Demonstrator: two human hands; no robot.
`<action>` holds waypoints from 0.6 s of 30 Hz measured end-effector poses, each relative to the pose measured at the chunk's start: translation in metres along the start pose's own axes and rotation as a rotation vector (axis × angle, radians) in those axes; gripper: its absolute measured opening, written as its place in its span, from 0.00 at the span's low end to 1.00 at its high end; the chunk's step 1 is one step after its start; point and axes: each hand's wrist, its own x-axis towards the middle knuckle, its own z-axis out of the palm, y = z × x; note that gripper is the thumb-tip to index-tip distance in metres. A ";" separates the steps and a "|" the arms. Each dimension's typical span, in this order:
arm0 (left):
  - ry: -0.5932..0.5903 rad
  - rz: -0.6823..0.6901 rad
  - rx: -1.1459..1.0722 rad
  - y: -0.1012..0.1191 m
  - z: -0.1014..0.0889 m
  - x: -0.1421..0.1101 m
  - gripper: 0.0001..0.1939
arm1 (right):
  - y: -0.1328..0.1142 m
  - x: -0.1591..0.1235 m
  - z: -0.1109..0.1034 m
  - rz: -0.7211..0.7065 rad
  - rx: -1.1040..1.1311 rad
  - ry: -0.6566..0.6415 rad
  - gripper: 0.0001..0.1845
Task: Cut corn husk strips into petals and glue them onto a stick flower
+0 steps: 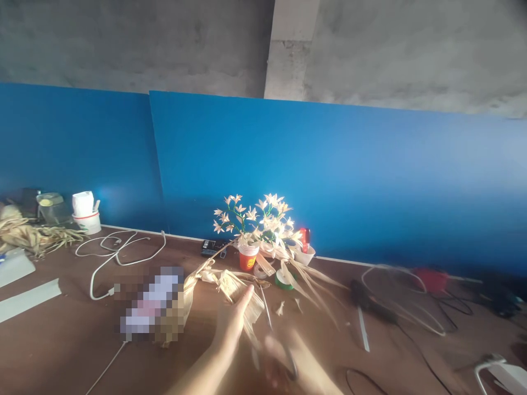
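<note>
- Gripping a pale dried husk (235, 285) in the left hand (231, 318), thumb on top, over the bench (66, 351) at centre, in front of the red paper cup (248, 259).
- Can't make out the grip of the right hand (290, 348): motion blur. Probably around scissors (266, 308), going by a thin blade and dark loop.
- For a clean cut: pull husk flat first, pinch close to the blade line, thumb well clear.
- Follow the fibres. Likely brittle, so go slow, no twisting.
- Mind the pale flowers (272, 220) just behind; easy to snag.
- On the brown bench: husk scraps (280, 308), green tape roll (283, 281), white cable (118, 254) off left.
- Beyond: blue partition (247, 148), then bare concrete wall (123, 44) with pillar (290, 52).
</note>
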 end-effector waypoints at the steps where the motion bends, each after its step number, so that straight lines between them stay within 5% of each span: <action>1: -0.003 0.000 -0.002 0.001 0.000 -0.002 0.19 | 0.000 0.000 -0.001 -0.008 -0.012 0.003 0.32; 18: -0.022 -0.010 0.091 0.002 -0.004 0.000 0.21 | -0.005 -0.003 -0.005 -0.020 -0.133 0.001 0.31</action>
